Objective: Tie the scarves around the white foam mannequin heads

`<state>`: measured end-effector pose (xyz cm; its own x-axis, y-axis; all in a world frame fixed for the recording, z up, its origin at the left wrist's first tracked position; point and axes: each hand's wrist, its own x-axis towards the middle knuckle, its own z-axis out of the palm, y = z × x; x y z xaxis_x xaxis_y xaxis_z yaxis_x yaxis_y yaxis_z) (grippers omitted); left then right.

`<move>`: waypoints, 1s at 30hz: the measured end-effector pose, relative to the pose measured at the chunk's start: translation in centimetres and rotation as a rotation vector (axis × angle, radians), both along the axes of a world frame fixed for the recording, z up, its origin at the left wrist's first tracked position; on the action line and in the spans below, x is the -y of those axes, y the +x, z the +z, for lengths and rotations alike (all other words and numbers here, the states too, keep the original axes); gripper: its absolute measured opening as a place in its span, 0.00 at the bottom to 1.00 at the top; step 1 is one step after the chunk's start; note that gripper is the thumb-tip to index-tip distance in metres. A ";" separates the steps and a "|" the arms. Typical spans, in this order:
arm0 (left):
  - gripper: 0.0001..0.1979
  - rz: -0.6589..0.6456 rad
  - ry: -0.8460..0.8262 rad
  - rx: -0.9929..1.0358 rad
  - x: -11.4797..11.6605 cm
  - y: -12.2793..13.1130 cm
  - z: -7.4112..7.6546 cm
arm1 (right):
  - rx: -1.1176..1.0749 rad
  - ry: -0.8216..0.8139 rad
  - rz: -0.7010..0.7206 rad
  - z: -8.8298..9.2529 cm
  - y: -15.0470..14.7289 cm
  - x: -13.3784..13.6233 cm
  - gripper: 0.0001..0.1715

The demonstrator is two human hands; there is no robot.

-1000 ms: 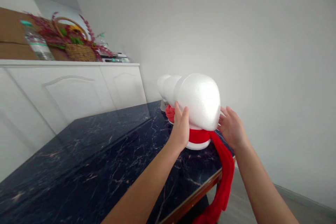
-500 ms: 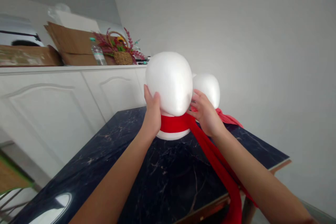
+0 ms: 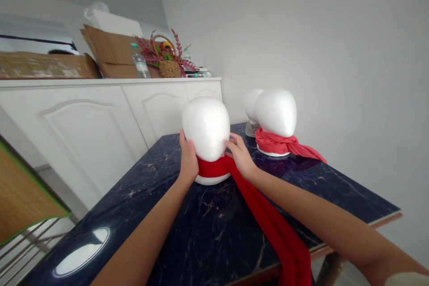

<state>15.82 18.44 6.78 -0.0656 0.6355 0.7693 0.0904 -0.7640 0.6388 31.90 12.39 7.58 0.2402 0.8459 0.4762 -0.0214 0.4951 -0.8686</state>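
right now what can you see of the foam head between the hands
The white foam head form is smooth, egg-shaped, featureless. It stands upright on a rounded white base on the marble tabletop, a red scarf round its neck. The left hand lies against its side; the right hand touches it above the scarf.

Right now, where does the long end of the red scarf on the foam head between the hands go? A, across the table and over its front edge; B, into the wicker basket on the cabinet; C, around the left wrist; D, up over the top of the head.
A: the red scarf runs from the foam head across the dark marble table and over its front edge.
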 end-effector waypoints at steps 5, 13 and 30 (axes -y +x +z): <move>0.36 0.093 0.008 0.020 0.1 -0.2 -0.8 | -0.035 -0.026 -0.015 -0.9 -0.2 0.7 0.32; 0.20 0.625 0.763 -0.470 6.1 -3.0 3.3 | 0.393 -0.266 -0.232 1.1 3.6 -2.2 0.23; 0.27 0.517 0.473 -1.371 8.8 3.6 -2.1 | 0.574 -0.563 0.117 -0.6 4.3 -5.0 0.06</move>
<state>19.46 9.62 4.68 0.7088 0.4553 0.5388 0.6973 -0.5677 -0.4376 36.24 17.37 7.00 -0.0166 0.9998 -0.0062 0.4788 0.0025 -0.8779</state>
